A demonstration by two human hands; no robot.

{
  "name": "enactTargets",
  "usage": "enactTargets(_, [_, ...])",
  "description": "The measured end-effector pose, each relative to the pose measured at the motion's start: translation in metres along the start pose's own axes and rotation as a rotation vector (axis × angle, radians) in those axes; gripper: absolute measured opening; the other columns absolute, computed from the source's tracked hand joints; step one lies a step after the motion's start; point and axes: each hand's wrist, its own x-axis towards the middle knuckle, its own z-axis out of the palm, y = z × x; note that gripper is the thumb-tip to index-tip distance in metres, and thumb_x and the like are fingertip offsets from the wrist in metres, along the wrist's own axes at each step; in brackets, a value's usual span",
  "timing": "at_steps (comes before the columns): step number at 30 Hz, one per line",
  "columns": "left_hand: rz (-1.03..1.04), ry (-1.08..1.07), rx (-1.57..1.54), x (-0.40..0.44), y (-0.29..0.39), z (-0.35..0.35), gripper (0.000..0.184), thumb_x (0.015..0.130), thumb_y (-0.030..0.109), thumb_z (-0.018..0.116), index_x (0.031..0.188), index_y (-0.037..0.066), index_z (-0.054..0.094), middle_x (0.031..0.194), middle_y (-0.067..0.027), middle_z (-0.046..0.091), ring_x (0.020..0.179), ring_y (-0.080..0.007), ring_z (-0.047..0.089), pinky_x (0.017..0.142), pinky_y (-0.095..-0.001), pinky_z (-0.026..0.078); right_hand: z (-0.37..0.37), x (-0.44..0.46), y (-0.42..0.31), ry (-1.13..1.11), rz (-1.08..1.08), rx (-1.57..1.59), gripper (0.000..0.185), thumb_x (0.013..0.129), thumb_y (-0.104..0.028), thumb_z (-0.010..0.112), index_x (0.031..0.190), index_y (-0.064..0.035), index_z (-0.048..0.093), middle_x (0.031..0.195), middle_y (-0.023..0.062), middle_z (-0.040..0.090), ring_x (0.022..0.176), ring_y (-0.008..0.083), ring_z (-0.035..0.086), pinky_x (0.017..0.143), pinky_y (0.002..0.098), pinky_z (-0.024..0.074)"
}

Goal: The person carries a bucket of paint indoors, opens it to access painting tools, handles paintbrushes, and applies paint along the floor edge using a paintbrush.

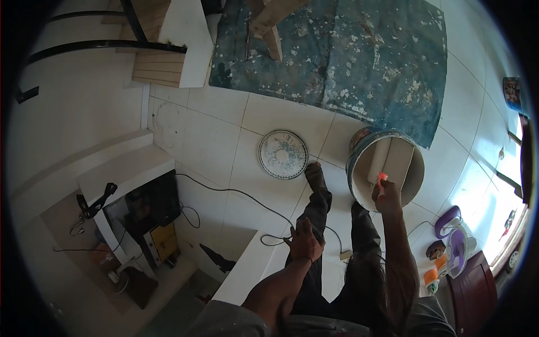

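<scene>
My right hand (pixel 388 197) is closed around the red handle (pixel 382 177) of a paint roller. Its long pale roller sleeve (pixel 380 154) lies inside a large round bucket (pixel 350 178), alongside a flat pale panel (pixel 400 160). How the sleeve meets the paint or the panel is hard to tell. My left hand (pixel 306 241) rests on my left leg near the knee, fingers spread and holding nothing. A round, paint-spotted lid (pixel 282 150) lies on the tiles left of the bucket, close to my left foot (pixel 315 175).
A paint-splattered teal sheet (pixel 348 56) covers the floor ahead, with wooden legs (pixel 272 42) standing on it. A black cable (pixel 247 195) crosses the tiles at left. A white-edged shelf unit (pixel 129 174) is on the left; a purple fan (pixel 457 250) stands at right.
</scene>
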Motion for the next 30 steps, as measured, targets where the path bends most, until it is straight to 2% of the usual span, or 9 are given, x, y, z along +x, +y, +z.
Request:
enactTargets(2, [0.002,0.027,-0.004,-0.001,-0.003,0.006,0.099,0.086,0.060,0.066,0.161,0.015,0.021,0.160,-0.0137,0.031,0.145,-0.0414,0.036,0.108,-0.0726,0.034,0.020,0.044,0.002,0.095,-0.115,-0.177,0.011,0.099,-0.014,0.052,0.097,-0.0047,0.057,0.070,0.0041,0.052,0.048,0.0152,0.050,0.042,0.0270,0.0378])
enactTargets(5, [-0.012,-0.026,-0.021,0.002,-0.007,0.008,0.099,0.086,0.060,0.065,0.161,0.015,0.020,0.162,-0.0115,0.028,0.146,-0.0410,0.034,0.109,-0.0731,0.033,0.010,0.053,0.007,0.090,-0.096,-0.054,0.011,0.099,-0.015,0.052,0.097,-0.0053,0.058,0.071,0.0050,0.054,0.047,0.0148,0.050,0.041,0.0272,0.0364])
enactTargets(7, [-0.015,-0.028,-0.032,0.000,-0.007,0.011,0.099,0.086,0.060,0.065,0.162,0.015,0.019,0.161,-0.0114,0.028,0.146,-0.0409,0.033,0.109,-0.0729,0.033,-0.022,0.007,0.011,-0.039,-0.144,-0.036,0.013,0.099,-0.016,0.053,0.096,-0.0035,0.057,0.072,0.0066,0.055,0.049,0.0144,0.051,0.041,0.0264,0.0394])
enactTargets(10, [-0.031,-0.053,-0.071,0.002,-0.005,0.005,0.099,0.087,0.059,0.065,0.162,0.015,0.018,0.162,-0.0108,0.028,0.146,-0.0403,0.032,0.110,-0.0727,0.033,-0.029,-0.112,0.001,0.073,-0.110,-0.094,0.017,0.099,-0.016,0.055,0.098,0.0008,0.054,0.073,0.0081,0.056,0.051,0.0137,0.053,0.043,0.0244,0.0453])
enactTargets(13, [-0.032,-0.056,-0.049,0.001,-0.005,0.008,0.099,0.087,0.059,0.064,0.162,0.016,0.017,0.163,-0.0104,0.027,0.146,-0.0408,0.033,0.110,-0.0730,0.032,-0.034,-0.124,0.003,0.049,-0.115,-0.071,0.018,0.098,-0.016,0.055,0.099,0.0022,0.053,0.074,0.0088,0.056,0.051,0.0135,0.053,0.043,0.0238,0.0465])
enactTargets(17, [-0.027,-0.021,-0.007,0.000,-0.007,0.011,0.099,0.086,0.059,0.064,0.162,0.016,0.018,0.163,-0.0108,0.029,0.146,-0.0421,0.033,0.109,-0.0732,0.032,-0.019,-0.023,0.011,0.011,-0.092,0.005,0.016,0.097,-0.015,0.055,0.095,0.0003,0.053,0.068,0.0070,0.053,0.047,0.0158,0.051,0.041,0.0268,0.0419])
enactTargets(19, [-0.019,-0.018,0.011,0.001,-0.009,0.010,0.099,0.086,0.060,0.064,0.162,0.016,0.018,0.162,-0.0112,0.029,0.146,-0.0425,0.033,0.109,-0.0731,0.032,0.016,0.013,0.013,0.071,-0.184,-0.045,0.014,0.096,-0.014,0.053,0.092,-0.0006,0.053,0.064,0.0055,0.050,0.046,0.0162,0.050,0.040,0.0272,0.0386])
enactTargets(22, [-0.002,-0.013,-0.026,-0.002,-0.013,0.011,0.099,0.086,0.060,0.064,0.162,0.016,0.019,0.162,-0.0114,0.030,0.146,-0.0425,0.033,0.109,-0.0732,0.033,0.006,0.051,0.014,0.043,-0.151,-0.062,0.015,0.096,-0.015,0.054,0.092,-0.0007,0.053,0.065,0.0054,0.050,0.047,0.0157,0.050,0.039,0.0266,0.0368])
enactTargets(30, [-0.016,-0.018,-0.028,-0.004,-0.004,-0.001,0.099,0.085,0.059,0.066,0.161,0.016,0.021,0.161,-0.0109,0.029,0.145,-0.0413,0.035,0.108,-0.0719,0.035,-0.042,-0.154,0.000,0.057,-0.092,-0.013,0.018,0.098,-0.016,0.058,0.096,0.0021,0.053,0.072,0.0086,0.056,0.050,0.0146,0.051,0.044,0.0257,0.0446])
